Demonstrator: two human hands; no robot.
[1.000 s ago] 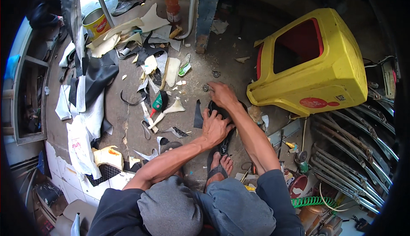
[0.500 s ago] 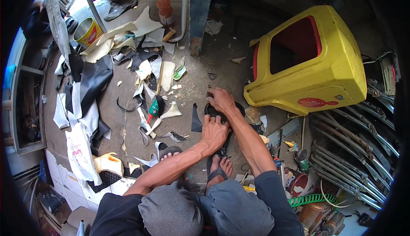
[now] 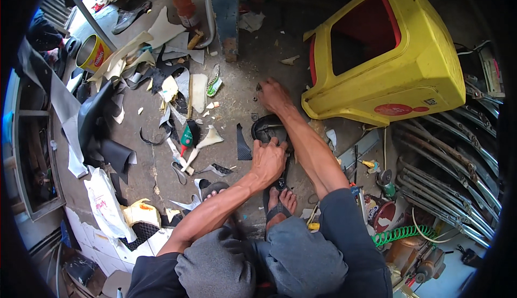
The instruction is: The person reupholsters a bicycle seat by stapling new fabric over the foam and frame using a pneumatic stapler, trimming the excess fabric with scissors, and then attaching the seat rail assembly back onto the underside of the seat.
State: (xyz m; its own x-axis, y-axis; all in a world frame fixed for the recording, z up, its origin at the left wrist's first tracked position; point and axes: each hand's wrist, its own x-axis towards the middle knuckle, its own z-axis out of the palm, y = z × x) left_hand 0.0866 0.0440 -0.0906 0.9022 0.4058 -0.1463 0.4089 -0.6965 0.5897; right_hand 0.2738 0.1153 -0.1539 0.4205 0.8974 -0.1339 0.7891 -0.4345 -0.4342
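Pressing down on a black shoe (image 3: 267,129) lying on the concrete floor (image 3: 237,77) just ahead of the sandalled feet, the left hand (image 3: 267,160) clamps its near end, fingers curled over the edge. The shoe's long axis runs away from the person. The right hand (image 3: 273,95) rests beyond its far tip, fingers together on the floor, beside a yellow overturned stool (image 3: 409,77).

stool (image 3: 409,82) right, scraps (image 3: 172,98) left of shoe (image 3: 267,128)
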